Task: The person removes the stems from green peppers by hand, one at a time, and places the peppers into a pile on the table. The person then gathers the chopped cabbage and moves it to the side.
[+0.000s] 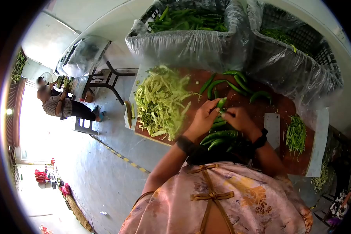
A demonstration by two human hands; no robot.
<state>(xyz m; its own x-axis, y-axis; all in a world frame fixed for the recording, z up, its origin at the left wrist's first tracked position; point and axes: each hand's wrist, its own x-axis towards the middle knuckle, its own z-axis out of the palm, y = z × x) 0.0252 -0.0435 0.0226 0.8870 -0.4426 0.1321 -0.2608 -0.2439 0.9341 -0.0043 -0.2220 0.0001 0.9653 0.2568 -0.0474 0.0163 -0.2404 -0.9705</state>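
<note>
My left hand (204, 120) pinches a long green chili pepper (221, 103) just above the brown board (261, 111). Close beside it, my right hand (241, 120) has its fingers closed at the pepper's lower end. Several whole green peppers (238, 84) lie on the board beyond my hands. More peppers (218, 139) are heaped between my forearms and my body. To the left spreads a big pile of pale green pepper cores or scraps (162, 103). A flat metal cleaver blade (272, 126) rests right of my right hand, its handle out of sight.
Thin green shreds (296, 134) lie on the board's right side. Behind stand two plastic-lined crates, one with whole peppers (191, 20), another crate (296, 64) with green shreds. A person (56, 103) sits at another table at far left.
</note>
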